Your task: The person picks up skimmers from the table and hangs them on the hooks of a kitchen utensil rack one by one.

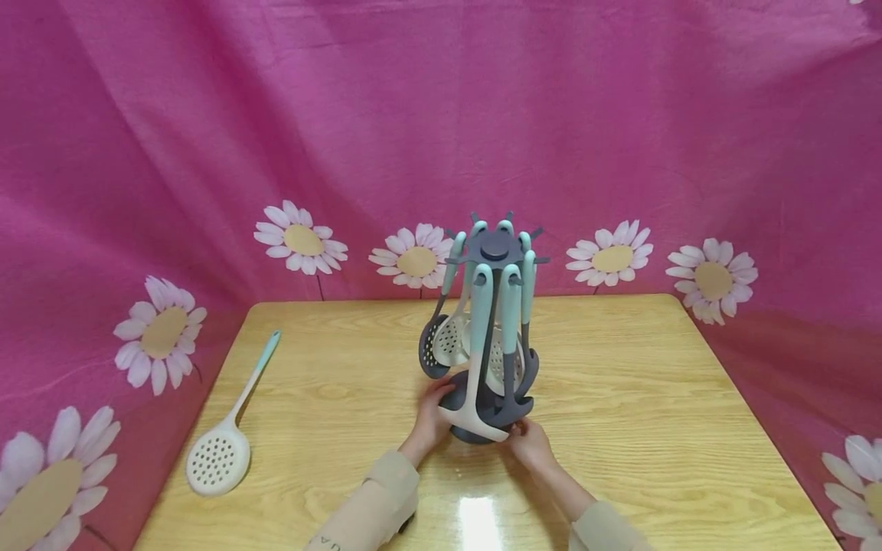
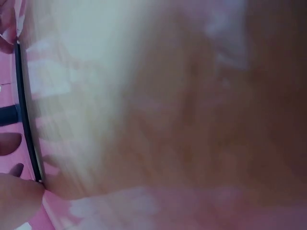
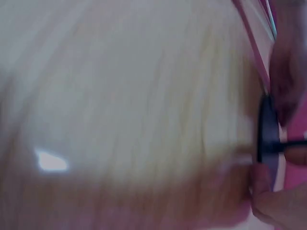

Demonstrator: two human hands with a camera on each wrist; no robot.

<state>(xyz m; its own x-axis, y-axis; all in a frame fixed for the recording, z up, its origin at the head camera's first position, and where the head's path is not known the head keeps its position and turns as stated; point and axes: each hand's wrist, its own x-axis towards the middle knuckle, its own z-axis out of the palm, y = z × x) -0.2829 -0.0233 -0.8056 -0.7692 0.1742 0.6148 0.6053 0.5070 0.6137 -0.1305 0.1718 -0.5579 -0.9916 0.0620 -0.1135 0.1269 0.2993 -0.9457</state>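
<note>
A dark grey utensil stand (image 1: 493, 245) stands upright on the table, hung with several mint-handled utensils. My left hand (image 1: 430, 417) grips the left edge of its round base (image 1: 472, 435). On the opposite side, my right hand (image 1: 532, 445) pinches the base's rim. A white turner (image 1: 472, 417) and a grey ladle (image 1: 508, 409) hang at the front, partly covering the base. Skimmers (image 1: 449, 341) hang further back. From the right wrist, the base (image 3: 268, 139) shows edge-on between thumb and fingers. Similarly, the left wrist view has the thin dark base (image 2: 26, 110) edge-on.
A white skimmer (image 1: 217, 461) with a mint handle lies at the left of the wooden table (image 1: 654, 398). Behind and beside the table hangs a pink cloth (image 1: 441, 115) with daisies. Light glares off the tabletop near the front.
</note>
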